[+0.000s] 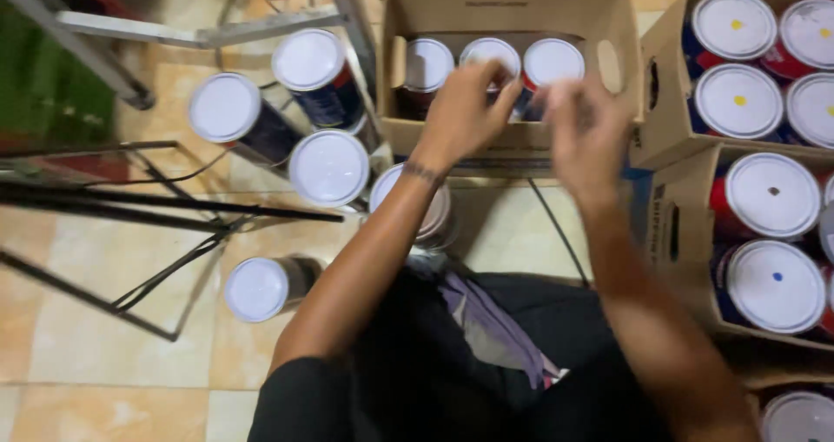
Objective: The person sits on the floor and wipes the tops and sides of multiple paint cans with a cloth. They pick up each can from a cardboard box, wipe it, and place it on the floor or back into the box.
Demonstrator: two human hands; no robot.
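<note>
Cans (491,57) in cardboard box (512,8), both hands (469,108) above, grip indiscernible.

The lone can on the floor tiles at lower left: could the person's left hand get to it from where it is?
Probably yes. The left hand is up at the open carton, but the lone can stands beside that arm with only bare tiled floor between.

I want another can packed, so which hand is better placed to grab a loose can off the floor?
Probably the left hand: the loose cans stand on the floor tiles on its side. The right hand is blurred near the open box, farther away.
</note>
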